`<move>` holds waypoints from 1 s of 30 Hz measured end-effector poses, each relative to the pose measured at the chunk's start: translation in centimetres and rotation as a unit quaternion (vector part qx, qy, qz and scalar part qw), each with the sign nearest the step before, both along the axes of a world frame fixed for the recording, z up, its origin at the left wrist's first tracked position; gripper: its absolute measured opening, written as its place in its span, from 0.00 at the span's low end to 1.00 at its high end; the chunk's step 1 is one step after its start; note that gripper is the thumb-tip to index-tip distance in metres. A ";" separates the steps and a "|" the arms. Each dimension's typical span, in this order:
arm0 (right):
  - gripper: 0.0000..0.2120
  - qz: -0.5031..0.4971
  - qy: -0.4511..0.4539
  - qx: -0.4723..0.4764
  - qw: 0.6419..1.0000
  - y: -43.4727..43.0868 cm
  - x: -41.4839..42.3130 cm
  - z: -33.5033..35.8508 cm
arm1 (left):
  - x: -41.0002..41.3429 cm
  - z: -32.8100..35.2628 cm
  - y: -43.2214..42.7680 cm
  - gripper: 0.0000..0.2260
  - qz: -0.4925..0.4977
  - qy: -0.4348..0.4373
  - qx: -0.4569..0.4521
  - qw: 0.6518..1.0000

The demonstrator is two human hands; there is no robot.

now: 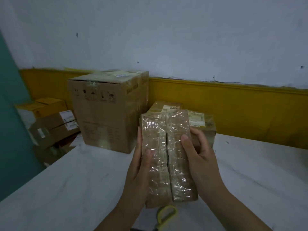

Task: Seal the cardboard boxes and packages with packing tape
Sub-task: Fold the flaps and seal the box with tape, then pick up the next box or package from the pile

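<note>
Left hand (138, 165) and right hand (199, 155) clasp the sides of an oblong cardboard package (160, 165), glossy with crinkled clear tape (179, 130), thumbs on top; yellow-handled scissors (166, 214) at the near edge of the bench (66, 180)

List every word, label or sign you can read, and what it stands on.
No text reads clearly enough to quote.
Large cardboard box: row of handling pictograms; printing on its side blurred.
Label on the package behind: dark logo, blurred.
White labels on the left boxes: too small.
Taped parcel: no print seen.
</note>
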State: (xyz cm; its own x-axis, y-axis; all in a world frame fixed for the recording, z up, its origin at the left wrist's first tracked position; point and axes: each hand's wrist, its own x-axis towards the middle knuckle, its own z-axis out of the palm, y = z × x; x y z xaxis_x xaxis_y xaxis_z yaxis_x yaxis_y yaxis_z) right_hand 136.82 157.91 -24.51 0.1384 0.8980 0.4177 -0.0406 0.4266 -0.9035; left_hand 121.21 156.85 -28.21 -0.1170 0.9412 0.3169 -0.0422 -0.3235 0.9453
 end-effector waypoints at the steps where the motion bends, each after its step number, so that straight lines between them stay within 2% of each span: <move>1: 0.11 -0.005 -0.002 0.003 1.000 -0.1 -0.1 0.0 | -0.1 -0.2 0.2 0.30 -0.003 0.007 0.006 1.000; 4: 0.12 -0.009 -0.026 0.005 1.000 -0.4 -0.3 -0.1 | -0.3 -0.7 0.6 0.33 -0.029 0.005 0.000 1.000; 9: 0.10 -0.010 -0.053 0.007 0.999 -0.4 -0.2 0.1 | -0.4 -0.2 0.2 0.49 -0.096 -0.033 -0.063 0.993; 11: 0.10 0.011 -0.057 -0.018 0.998 -0.5 0.0 1.0 | -0.2 0.6 0.2 0.45 -0.124 -0.079 -0.092 0.985; 14: 0.14 0.079 -0.038 -0.087 0.992 -0.6 1.6 3.0 | 0.6 1.1 0.6 0.32 -0.126 -0.113 -0.130 0.977; 16: 0.15 0.096 -0.030 -0.136 0.986 -0.8 3.7 4.7 | 1.4 1.3 0.8 0.26 -0.111 -0.041 -0.089 0.989; 18: 0.12 0.076 -0.054 -0.185 0.978 -1.5 6.2 6.1 | 2.6 1.6 0.7 0.25 -0.110 0.070 -0.055 0.990; 20: 0.09 0.046 -0.103 -0.238 0.965 -2.2 9.0 6.9 | 4.0 1.7 0.2 0.33 -0.112 0.164 -0.053 0.979; 21: 0.09 0.034 -0.141 -0.266 0.953 -2.7 10.4 7.2 | 4.6 1.8 -0.1 0.40 -0.107 0.205 -0.052 0.972; 23: 0.09 0.024 -0.213 -0.308 0.927 -3.9 13.0 7.2 | 5.7 1.5 -1.0 0.54 -0.115 0.250 -0.047 0.960; 24: 0.07 0.025 -0.254 -0.314 0.914 -4.5 14.1 6.9 | 6.1 1.2 -1.5 0.57 -0.135 0.251 -0.041 0.958; 27: 0.08 -0.001 -0.434 -0.266 0.861 -6.5 15.8 5.7 | 7.2 0.7 -3.6 0.55 -0.209 0.245 -0.026 0.946; 30: 0.13 -0.035 -0.550 -0.198 0.810 -7.7 15.6 6.0 | 7.2 1.2 -6.1 0.50 -0.180 0.310 -0.003 0.934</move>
